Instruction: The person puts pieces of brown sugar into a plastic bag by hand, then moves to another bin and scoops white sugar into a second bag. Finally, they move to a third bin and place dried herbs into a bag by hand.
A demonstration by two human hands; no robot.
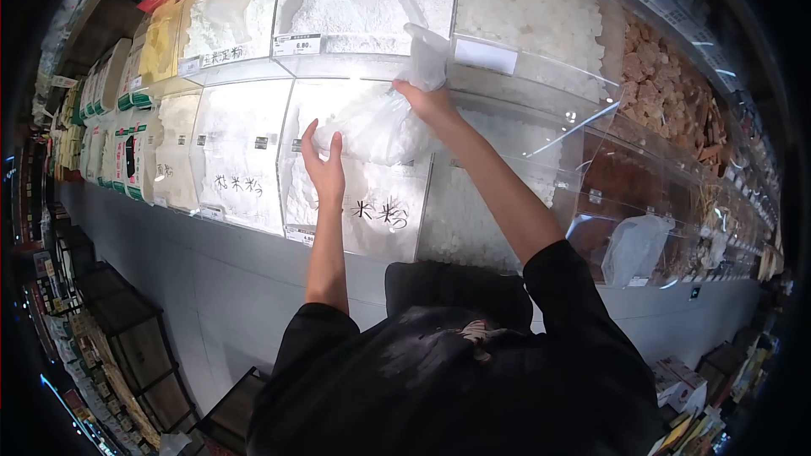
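Hanging before the bin [384,224], the bag [372,128] is clenched by the right hand [432,103], open left hand [325,167] touching; a slip could drop it.

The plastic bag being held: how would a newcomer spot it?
Start at the wall of clear-fronted bulk bins holding white powders. Before the middle bin, the right hand grips the neck of a thin clear bag; the left hand is at its side. Unlike the rigid bins, it is soft and hand-held.

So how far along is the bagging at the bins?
Done: the clear bag already holds white powder. In hand: right hand pinches its bunched neck, left hand steadies its side, at the bin. Left: no knot visible; bag not yet set down.
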